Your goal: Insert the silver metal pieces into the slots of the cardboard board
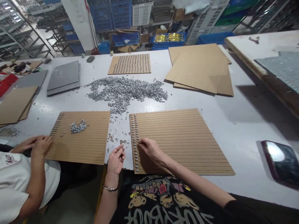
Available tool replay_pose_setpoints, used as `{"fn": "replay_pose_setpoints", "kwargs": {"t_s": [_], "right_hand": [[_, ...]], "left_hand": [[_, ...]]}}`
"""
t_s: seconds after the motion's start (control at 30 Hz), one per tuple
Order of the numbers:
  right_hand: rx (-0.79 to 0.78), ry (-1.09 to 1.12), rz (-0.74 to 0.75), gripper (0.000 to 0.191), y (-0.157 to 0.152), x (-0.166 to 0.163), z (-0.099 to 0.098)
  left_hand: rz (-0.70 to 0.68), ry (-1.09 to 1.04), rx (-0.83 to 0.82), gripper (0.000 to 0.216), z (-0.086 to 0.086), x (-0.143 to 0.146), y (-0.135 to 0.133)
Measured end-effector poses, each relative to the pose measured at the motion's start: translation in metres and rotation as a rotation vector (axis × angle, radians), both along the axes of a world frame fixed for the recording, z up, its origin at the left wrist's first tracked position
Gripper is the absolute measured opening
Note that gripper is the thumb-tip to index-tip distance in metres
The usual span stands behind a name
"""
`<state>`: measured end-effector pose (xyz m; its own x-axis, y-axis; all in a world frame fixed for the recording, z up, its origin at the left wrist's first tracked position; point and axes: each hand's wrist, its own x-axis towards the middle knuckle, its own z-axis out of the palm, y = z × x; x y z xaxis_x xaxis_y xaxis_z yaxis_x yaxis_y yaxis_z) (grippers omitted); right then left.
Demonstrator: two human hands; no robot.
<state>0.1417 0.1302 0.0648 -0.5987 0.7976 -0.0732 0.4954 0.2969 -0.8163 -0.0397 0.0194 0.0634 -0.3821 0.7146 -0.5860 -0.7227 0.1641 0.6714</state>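
Note:
In front of me lies a ridged cardboard sheet (177, 143). Small grey oval metal pieces (135, 153) stand in its grooves along the left edge, one full column and part of a second. My right hand (151, 150) is pinched at that second column, its fingertips at a metal piece on the cardboard. Left of the sheet, my left hand (116, 158) hovers palm up with curled fingers and thumb drawn together; what they hold is too small to make out. Beyond both sheets spreads a loose heap of the same metal pieces (126, 90).
At left, a co-worker's hands (42, 144) touch another ridged sheet (81, 146) bearing a small pile of pieces (78, 126). A filled board (130, 63) and stacked cardboard (201, 68) lie at the back. Grey plates (64, 76) are back left. A phone (280, 163) lies at right.

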Motion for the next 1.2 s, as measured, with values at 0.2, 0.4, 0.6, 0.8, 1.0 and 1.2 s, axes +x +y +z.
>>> {"fn": "replay_pose_setpoints", "kwargs": {"t_s": [0.2, 0.4, 0.6, 0.8, 1.0, 1.2], "right_hand": [[0.008, -0.184, -0.045, 0.008, -0.004, -0.013, 0.005], [0.029, -0.333, -0.046, 0.006, 0.005, -0.013, 0.008], [0.014, 0.119, 0.035, 0.011, -0.019, -0.001, 0.023], [-0.234, 0.339, -0.044, 0.02, -0.035, 0.007, 0.02], [-0.24, 0.189, -0.061, 0.016, -0.009, 0.014, -0.003], [0.025, -0.123, 0.11, 0.012, -0.008, 0.011, 0.002]], "left_hand": [[-0.028, -0.023, -0.037, 0.036, -0.004, 0.008, -0.001], [-0.112, -0.034, 0.036, 0.033, 0.0, 0.019, -0.001], [-0.221, -0.082, 0.054, 0.033, 0.01, 0.037, -0.003], [-0.227, -0.135, 0.043, 0.031, 0.013, 0.052, -0.001], [-0.056, -0.077, -0.01, 0.028, 0.011, 0.025, 0.0], [-0.029, 0.011, -0.026, 0.03, 0.008, 0.014, -0.004]]}}
